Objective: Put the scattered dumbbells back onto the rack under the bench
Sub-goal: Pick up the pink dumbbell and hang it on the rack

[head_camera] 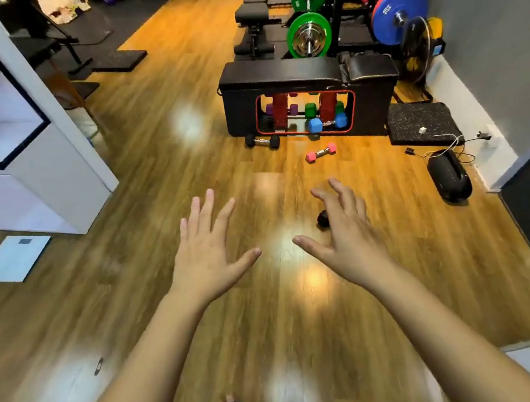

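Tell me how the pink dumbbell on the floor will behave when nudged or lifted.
The pink dumbbell has flat-sided, hex-shaped heads, so it will probably stay put rather than roll. It is the smallest in view, so likely light. Its coated heads look grippy; the shiny bar may be slicker.

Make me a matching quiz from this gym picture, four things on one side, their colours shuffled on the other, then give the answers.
Things:
1. Small dumbbell lying alone on the floor
2. Dumbbell by the bench's left front corner
3. Front weight plate on the barbell
4. Front plate by the grey wall

Colours:
A. green
B. blue
C. pink
D. black

Pairs: 1-C, 2-D, 3-A, 4-B
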Demonstrator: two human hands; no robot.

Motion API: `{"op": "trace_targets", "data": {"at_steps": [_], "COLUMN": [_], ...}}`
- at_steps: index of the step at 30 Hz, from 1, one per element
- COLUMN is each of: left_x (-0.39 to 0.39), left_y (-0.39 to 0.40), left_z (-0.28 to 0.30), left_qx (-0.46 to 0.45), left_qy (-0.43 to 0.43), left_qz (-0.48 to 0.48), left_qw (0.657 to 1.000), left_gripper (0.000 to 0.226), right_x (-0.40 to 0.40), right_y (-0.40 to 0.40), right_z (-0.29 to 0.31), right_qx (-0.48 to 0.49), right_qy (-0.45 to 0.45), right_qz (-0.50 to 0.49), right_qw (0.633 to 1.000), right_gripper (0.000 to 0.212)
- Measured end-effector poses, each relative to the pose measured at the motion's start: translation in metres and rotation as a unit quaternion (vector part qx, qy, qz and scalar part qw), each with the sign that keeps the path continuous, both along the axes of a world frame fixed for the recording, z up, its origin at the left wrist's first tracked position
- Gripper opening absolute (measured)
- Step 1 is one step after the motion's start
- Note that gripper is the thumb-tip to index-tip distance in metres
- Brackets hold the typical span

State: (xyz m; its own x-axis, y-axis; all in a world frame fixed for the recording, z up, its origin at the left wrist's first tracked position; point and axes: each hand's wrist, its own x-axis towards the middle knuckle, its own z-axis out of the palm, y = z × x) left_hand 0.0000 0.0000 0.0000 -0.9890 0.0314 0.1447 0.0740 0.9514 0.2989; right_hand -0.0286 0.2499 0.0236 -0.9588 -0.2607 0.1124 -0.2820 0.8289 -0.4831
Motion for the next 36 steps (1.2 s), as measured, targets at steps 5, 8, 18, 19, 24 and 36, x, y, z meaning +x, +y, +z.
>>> {"op": "trace_targets", "data": {"at_steps": [5,8,18,19,24,36], "left_x": [-0.020,-0.042,-0.154,-0.163,-0.217,-0.305], "left_y": [-0.066,-0.109,-0.268,-0.279,-0.322,-0.340], "left_z": [-0.030,-0.049,-0.115,-0.119,-0.133,-0.210], "left_qx": [0.074,0.095,0.088,0.084,0.087,0.148], "left_qy": [-0.090,-0.103,-0.243,-0.253,-0.275,-0.273], "left_qz": [0.063,0.076,0.095,0.090,0.093,0.123], "left_qw": [0.991,0.987,0.961,0.960,0.953,0.943], "left_gripper": [0.078,0.069,0.042,0.045,0.063,0.061], "right_x": [-0.034,-0.061,-0.170,-0.178,-0.227,-0.314], "right_y": [-0.055,-0.095,-0.254,-0.265,-0.316,-0.395], "right_z": [-0.023,-0.043,-0.101,-0.103,-0.117,-0.211], "right_qx": [-0.021,-0.050,-0.119,-0.126,-0.135,-0.115], "right_qy": [-0.049,-0.096,-0.235,-0.237,-0.242,-0.253], "right_qz": [0.048,0.064,0.030,0.026,0.023,0.054], "right_qw": [0.997,0.992,0.964,0.963,0.961,0.959], "right_gripper": [0.067,0.058,0.044,0.043,0.041,0.032]}}
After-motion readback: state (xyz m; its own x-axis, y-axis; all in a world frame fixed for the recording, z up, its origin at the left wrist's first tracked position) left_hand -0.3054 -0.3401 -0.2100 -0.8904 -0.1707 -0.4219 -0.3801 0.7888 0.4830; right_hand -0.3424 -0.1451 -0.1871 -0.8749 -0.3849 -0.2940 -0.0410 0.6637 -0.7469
